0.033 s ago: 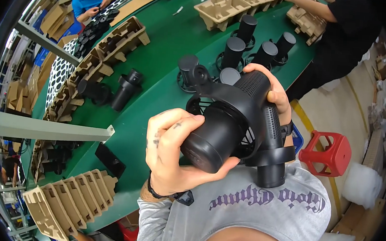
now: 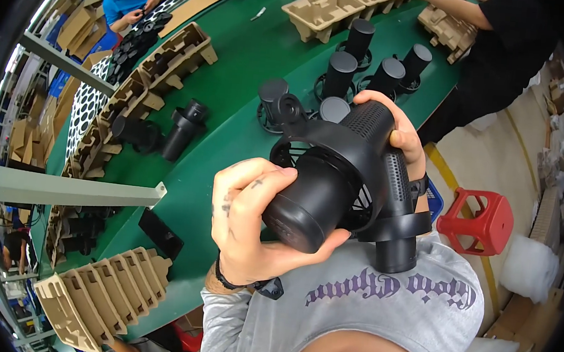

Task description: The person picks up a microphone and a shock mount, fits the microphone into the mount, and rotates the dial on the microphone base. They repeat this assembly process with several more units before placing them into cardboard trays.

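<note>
Seen from the head: left hand [image 2: 250,230] wrapped tight around the round front end of a big black fan-like machine [image 2: 342,181], held up close above the green table [image 2: 237,71]. Right hand [image 2: 399,136] curled over the top of its holey back part, gripping it too. Behind it on the table, more black machines [image 2: 355,68] standing upright, brown cardboard trays [image 2: 326,12] nearby, and a red stool [image 2: 479,220] on the floor to the right.

tan pulp packing trays [image 2: 323,12] along green table [image 2: 238,58]
</note>
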Available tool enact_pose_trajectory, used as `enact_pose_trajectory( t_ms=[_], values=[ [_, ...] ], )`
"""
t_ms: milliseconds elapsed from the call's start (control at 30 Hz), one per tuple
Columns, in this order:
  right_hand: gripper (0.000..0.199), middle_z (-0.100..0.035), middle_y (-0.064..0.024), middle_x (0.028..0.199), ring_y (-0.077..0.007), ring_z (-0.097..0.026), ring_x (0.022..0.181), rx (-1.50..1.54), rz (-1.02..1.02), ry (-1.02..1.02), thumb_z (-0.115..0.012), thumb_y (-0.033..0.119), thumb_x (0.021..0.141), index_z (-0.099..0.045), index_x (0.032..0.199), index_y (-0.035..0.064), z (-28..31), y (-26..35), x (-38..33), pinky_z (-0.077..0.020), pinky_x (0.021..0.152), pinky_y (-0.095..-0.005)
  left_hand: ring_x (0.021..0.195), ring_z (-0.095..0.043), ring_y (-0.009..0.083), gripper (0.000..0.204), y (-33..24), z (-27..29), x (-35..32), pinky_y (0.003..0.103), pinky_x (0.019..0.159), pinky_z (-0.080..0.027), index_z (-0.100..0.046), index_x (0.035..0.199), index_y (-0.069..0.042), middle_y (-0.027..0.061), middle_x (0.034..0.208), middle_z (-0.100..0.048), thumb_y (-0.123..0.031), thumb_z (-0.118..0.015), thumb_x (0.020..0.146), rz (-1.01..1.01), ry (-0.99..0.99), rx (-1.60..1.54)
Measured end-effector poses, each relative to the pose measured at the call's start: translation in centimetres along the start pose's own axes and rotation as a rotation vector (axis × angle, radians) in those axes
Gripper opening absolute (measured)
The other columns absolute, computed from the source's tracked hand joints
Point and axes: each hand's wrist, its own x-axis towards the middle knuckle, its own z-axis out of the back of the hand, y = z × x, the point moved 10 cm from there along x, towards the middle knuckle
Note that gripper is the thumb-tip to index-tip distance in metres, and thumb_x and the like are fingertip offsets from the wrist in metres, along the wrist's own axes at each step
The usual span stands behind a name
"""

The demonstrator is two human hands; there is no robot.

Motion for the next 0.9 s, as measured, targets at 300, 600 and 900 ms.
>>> enact_pose_trajectory(
  t_ms=[300,600,900],
  values=[
    [0.069,-0.063,-0.0231,0.099,-0.0266,-0.068,0.085,0.056,0.021,0.018,-0.073,0.022,0.074,-0.038,0.126,-0.0066,0.2,0.2,0.8,-0.0583,0.074,-0.0353,0.086,-0.056,0.025,0.074,-0.6,-0.9,0.1,0.035,0.073,-0.046,-0.058,0.108,-0.004,0.0135,0.101,-0.054,-0.034,-0.09,0.048,-0.05,0.024,0.122],
    [0.075,-0.062,-0.0164,0.092,-0.0204,-0.067,0.077,0.113,0.054,-0.039,-0.073,0.025,0.074,-0.036,0.129,-0.0089,0.4,0.1,1.5,-0.0587,0.068,-0.031,0.076,-0.055,0.0204,0.043,-3.0,-2.6,-0.5,0.028,0.058,-0.047,-0.071,0.099,-0.02,0.0079,0.11,-0.055,-0.011,-0.078,0.058,-0.223,0.089,0.154],
    [0.083,-0.062,-0.0178,0.103,-0.023,-0.066,0.089,0.183,0.023,0.017,-0.078,0.03,0.071,-0.039,0.132,-0.0109,0.6,1.0,2.1,-0.0552,0.081,-0.0319,0.078,-0.051,0.0245,0.047,-4.2,-4.2,0.6,0.033,0.065,-0.045,-0.072,0.091,-0.024,0.0096,0.107,-0.053,-0.008,-0.075,0.047,-0.309,0.199,0.204]
  ],
)
